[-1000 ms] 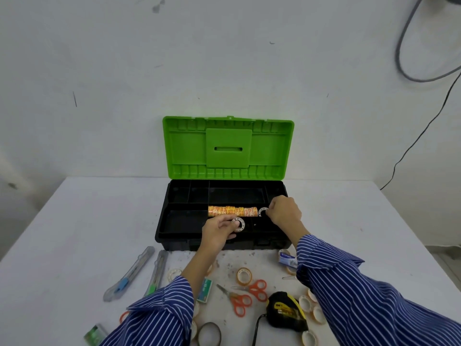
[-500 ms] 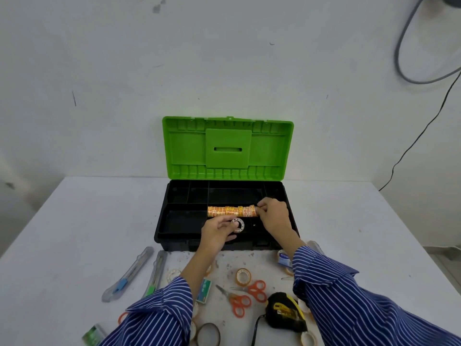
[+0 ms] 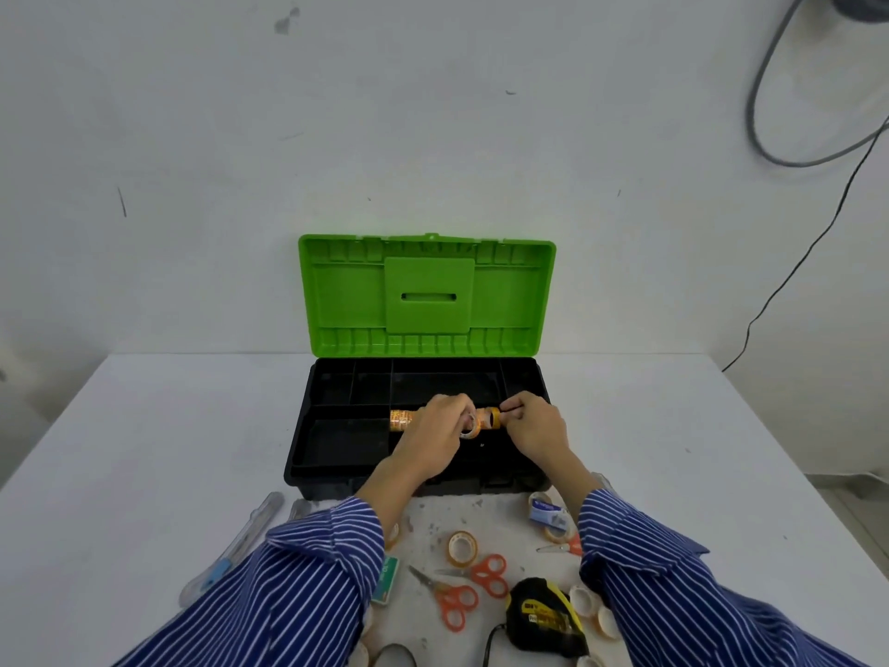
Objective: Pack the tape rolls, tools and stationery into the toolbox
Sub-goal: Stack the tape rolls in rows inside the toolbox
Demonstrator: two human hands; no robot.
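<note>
**Both hands at the tape rolls inside the open toolbox**

The toolbox (image 3: 423,426) stands open at the middle of the white tabletop (image 3: 144,450), its green lid (image 3: 427,296) upright against the wall. A row of orange tape rolls (image 3: 401,420) lies on its side along a divider in the black tray. The left hand (image 3: 433,438) reaches in over this row, its fingers curled around a small clear tape roll (image 3: 469,426) held just in front of the row. The right hand (image 3: 531,428) is at the right end of the row, its fingers bunched together at the end roll (image 3: 493,418); whether they actually grip it, I cannot tell.

Still outside the box, near the front edge, lie a loose tape roll (image 3: 462,548), two pairs of orange-handled scissors (image 3: 474,587), a black and yellow tape measure (image 3: 546,616), a utility knife (image 3: 231,551) on the left, a green packet (image 3: 387,577), and a small blue and white box (image 3: 548,515) on the right. More small tape rolls (image 3: 584,601) sit beside the right sleeve.
</note>
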